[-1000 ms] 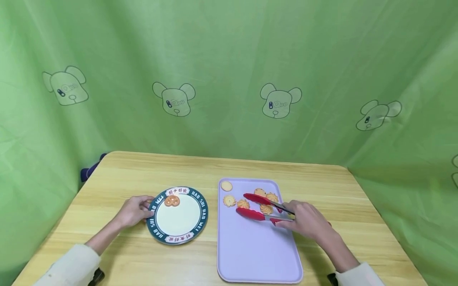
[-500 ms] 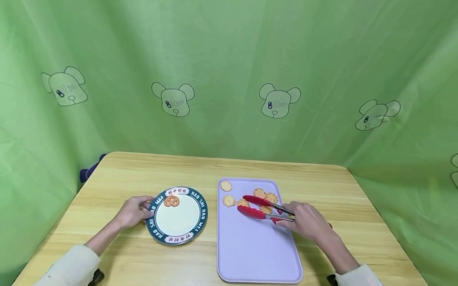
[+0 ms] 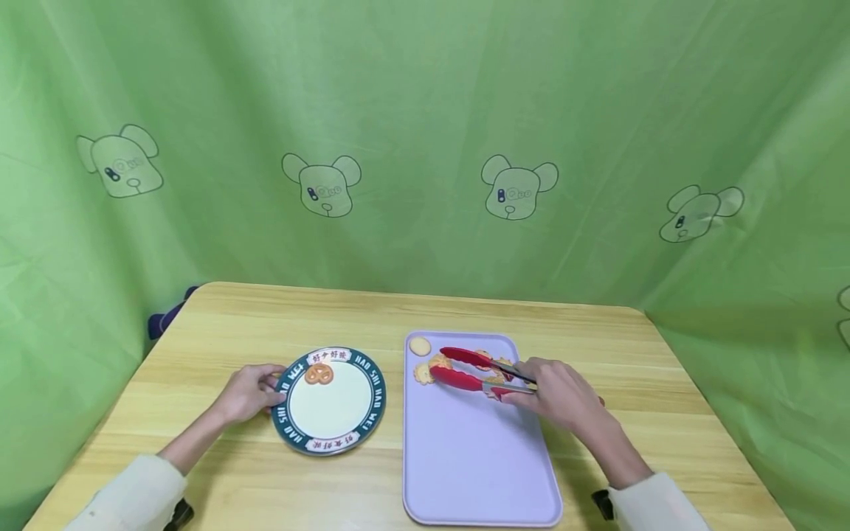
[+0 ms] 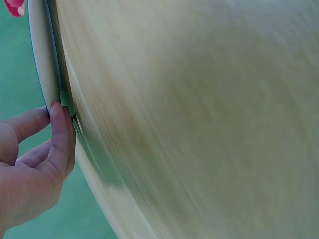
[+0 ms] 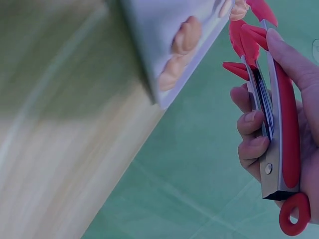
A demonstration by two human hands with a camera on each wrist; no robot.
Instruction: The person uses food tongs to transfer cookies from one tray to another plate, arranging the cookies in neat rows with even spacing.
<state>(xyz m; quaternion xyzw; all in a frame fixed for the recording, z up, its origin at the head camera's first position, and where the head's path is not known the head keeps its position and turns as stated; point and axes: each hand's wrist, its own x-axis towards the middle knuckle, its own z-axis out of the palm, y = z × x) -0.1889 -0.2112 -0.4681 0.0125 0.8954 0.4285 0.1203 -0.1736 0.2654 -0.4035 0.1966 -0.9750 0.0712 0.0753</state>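
Observation:
My left hand [image 3: 244, 393] pinches the rim of a round plate [image 3: 379, 391] with a dark teal lettered border; in the left wrist view the thumb [image 4: 37, 122] lies on one side of the rim and fingers on the other. On the plate lies a pretzel-shaped cookie [image 3: 319, 373]. My right hand [image 3: 561, 392] grips red-and-steel tongs [image 3: 458, 378] over a lilac tray [image 3: 478, 464]. Between the tong tips sits a swirled cookie [image 3: 439, 361]; whether it is lifted is hard to tell. The right wrist view shows the tongs' handle [image 5: 288, 134] inside the curled fingers.
At the tray's far left are a round flat cookie [image 3: 420, 346] and a flower-shaped cookie [image 3: 421, 374]. Several more cookies lie partly hidden beneath the tongs. Wooden tabletop [image 3: 319, 494] separates plate and tray. A green curtain [image 3: 425, 251] hangs behind.
My right hand and the tongs have shifted left and a little toward the far side. The swirled cookie has moved with the tips, near the flower-shaped one. The left hand and plate stay put.

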